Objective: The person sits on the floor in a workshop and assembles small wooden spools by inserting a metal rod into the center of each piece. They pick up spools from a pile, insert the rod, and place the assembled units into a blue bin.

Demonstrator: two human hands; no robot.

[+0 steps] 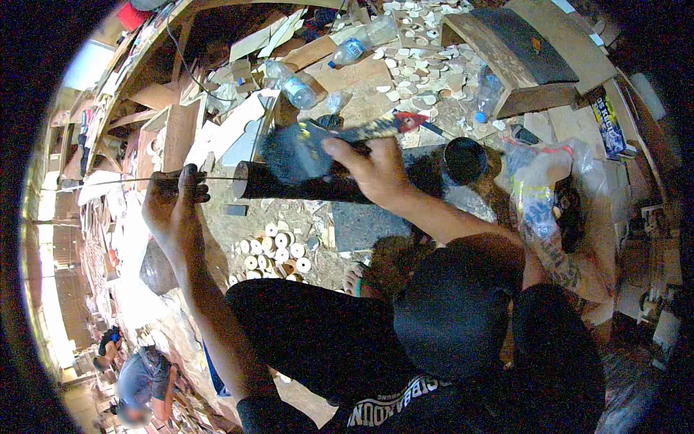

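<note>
A thin rod (217,178) runs crosswise on the left, and my left hand (173,206) is closed on it with the fingertips. Its inner end meets the pale end face of a long black cylinder (264,186), whose side looks dark and coated. My right hand (379,172) grips a wide paintbrush (296,150) over the cylinder. The brush head is black and blurred; its speckled handle ends in red. Whether the bristles touch the cylinder I cannot tell. Right of my hand stands a round dark container (463,160), its inside black.
Wooden rings (273,249) lie heaped below the cylinder. Thin wooden discs (426,65) cover the ground beyond, near plastic bottles (298,92). A wooden bench (513,54) stands far right, with a clear plastic bag (538,195) nearer. Two other people (144,376) are low on the left.
</note>
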